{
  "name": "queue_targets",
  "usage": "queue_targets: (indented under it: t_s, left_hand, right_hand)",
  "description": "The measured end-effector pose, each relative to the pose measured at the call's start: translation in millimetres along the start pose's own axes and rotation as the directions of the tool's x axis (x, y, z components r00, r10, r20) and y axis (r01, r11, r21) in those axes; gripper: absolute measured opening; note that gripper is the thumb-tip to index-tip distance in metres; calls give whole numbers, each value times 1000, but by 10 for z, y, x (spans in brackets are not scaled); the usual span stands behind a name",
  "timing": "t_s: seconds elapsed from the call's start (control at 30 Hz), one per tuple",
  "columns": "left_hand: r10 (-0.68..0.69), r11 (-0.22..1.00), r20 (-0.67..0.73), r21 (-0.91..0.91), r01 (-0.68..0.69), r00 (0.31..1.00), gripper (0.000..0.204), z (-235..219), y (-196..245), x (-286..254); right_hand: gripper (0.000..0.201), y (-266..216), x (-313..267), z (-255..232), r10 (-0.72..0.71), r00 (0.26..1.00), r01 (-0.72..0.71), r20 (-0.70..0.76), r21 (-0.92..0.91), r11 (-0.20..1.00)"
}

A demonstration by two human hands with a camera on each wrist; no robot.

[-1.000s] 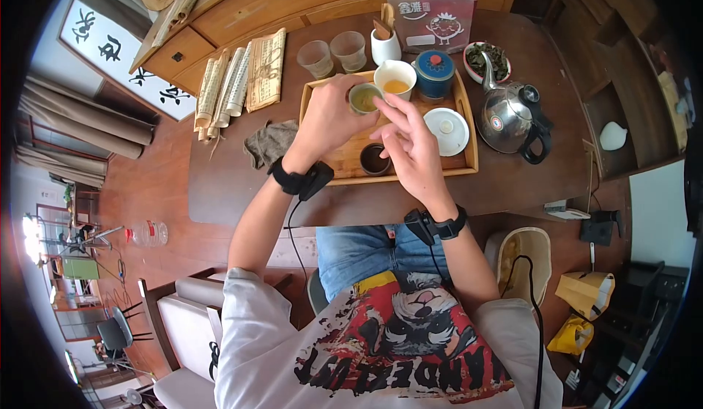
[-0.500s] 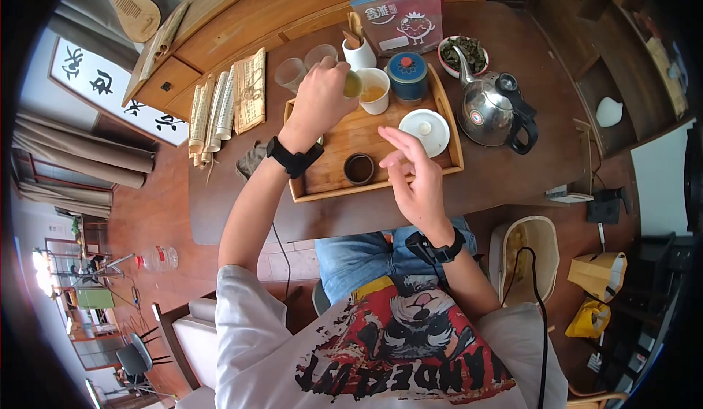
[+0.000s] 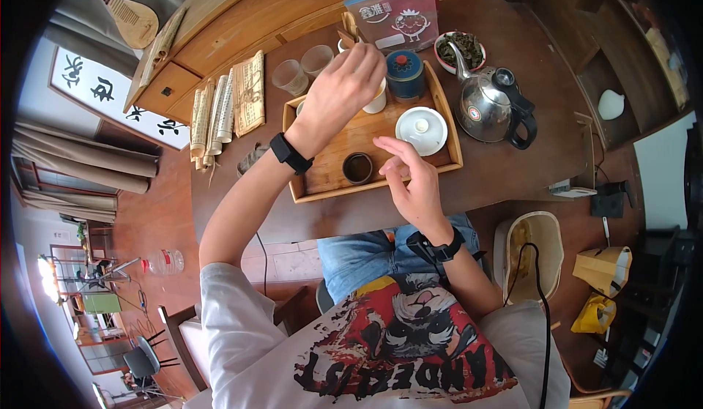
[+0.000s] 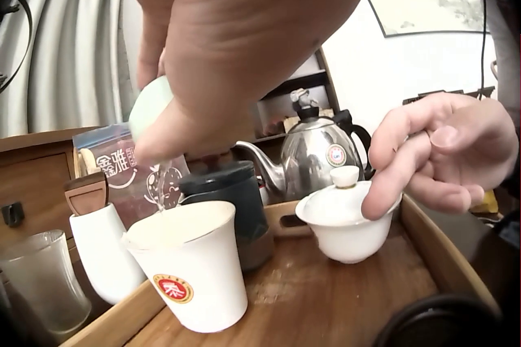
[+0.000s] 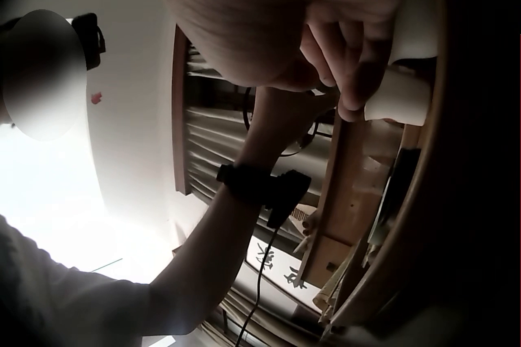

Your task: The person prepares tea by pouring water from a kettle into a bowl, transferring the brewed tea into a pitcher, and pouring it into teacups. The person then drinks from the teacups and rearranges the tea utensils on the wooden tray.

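My left hand (image 3: 343,93) is raised over the wooden tray (image 3: 333,149), gripping a small pale-green cup (image 4: 150,108). In the left wrist view this cup tips above a white paper-cup-shaped pitcher (image 4: 203,290) with a red emblem, and a thin stream of liquid falls into it. From the head camera the hand hides the green cup. My right hand (image 3: 416,186) hovers near the tray's front right, fingers loosely extended and holding nothing. Close to it are a white lidded gaiwan (image 3: 420,132) and a small dark cup (image 3: 358,168).
A blue canister (image 3: 405,79) stands at the tray's back, with a steel kettle (image 3: 487,109) to its right. Behind are a bowl of leaves (image 3: 461,51) and a printed bag (image 3: 399,24). Two glasses (image 3: 289,79) and several paper scrolls (image 3: 212,123) lie left.
My left hand first moved left with the green cup, away from the right hand, then turned over above the white pitcher. The right hand has drawn away from the cup and stays low.
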State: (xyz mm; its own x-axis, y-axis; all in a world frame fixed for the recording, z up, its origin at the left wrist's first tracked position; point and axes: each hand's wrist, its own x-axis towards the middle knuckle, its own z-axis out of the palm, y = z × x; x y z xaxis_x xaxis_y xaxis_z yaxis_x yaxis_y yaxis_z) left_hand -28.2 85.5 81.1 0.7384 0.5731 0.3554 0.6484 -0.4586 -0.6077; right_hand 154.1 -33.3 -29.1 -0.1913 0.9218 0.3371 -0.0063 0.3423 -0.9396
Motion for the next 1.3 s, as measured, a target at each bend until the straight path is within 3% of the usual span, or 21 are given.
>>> queue_targets:
  t_s: [0.1, 0.23, 0.3, 0.33, 0.4, 0.43, 0.5, 0.53, 0.63, 0.67, 0.77, 0.8, 0.93, 1.0, 1.3]
  left_hand:
    - [64, 998, -111, 7, -64, 992, 50, -17, 39, 5]
    - [27, 996, -65, -86, -33, 998, 48, 157, 12, -103]
    - [-128, 931, -6, -346, 118, 992, 49, 196, -42, -171]
    - [-131, 931, -5, -346, 121, 991, 49, 200, -54, -221]
    - [-373, 674, 162, -629, 387, 913, 54, 145, -56, -323]
    - [-380, 673, 162, -626, 393, 910, 54, 87, -36, -372]
    - [-524, 505, 233, -689, 520, 819, 56, -92, 40, -521]
    - [-544, 482, 223, -706, 519, 809, 53, -158, 76, -614]
    - [-568, 387, 345, -690, 612, 747, 53, -284, 202, -984]
    - [-586, 311, 421, -672, 672, 692, 52, -359, 273, -1085]
    - [-635, 403, 412, -546, 735, 654, 50, -331, 506, -1541]
    - [-646, 348, 463, -530, 774, 607, 50, -374, 575, -1656]
    - [-668, 368, 463, -475, 799, 583, 52, -431, 740, -1918]
    - [-683, 343, 508, -412, 844, 525, 54, -420, 770, -1971]
    - [-651, 353, 552, -388, 852, 521, 58, -385, 703, -1987]
  right_hand:
    - [37, 24, -13, 14, 2, 1000, -2, 4, -5, 1000]
    - [35, 41, -28, 31, -4, 1000, 5, 11, -27, 1000]
    - [35, 37, -35, 19, 2, 1000, -2, 15, -25, 1000]
    - [35, 36, -42, 7, 11, 1000, -10, 13, -26, 1000]
    - [35, 42, -47, -19, 22, 1000, -22, 10, -30, 999]
    - [35, 47, -39, -29, 33, 999, -32, 5, -32, 999]
    - [35, 62, -36, -33, 28, 1000, -28, -2, -31, 999]
    - [36, 70, -40, -26, 26, 999, -27, -19, -29, 999]
    - [36, 87, -35, -12, 33, 999, -33, 6, -27, 999]
    - [36, 91, -37, 1, 47, 999, -47, 10, -16, 999]
    - [34, 133, -57, 48, 66, 997, -66, 28, 1, 998]
    - [34, 145, -65, 62, 71, 997, -71, 33, 2, 997]
    - [33, 198, -57, 102, 74, 996, -74, 45, 6, 997]
    - [33, 183, -52, 102, 97, 994, -97, 49, -2, 995]
    - [34, 221, -48, 89, 104, 993, -102, 52, -45, 994]
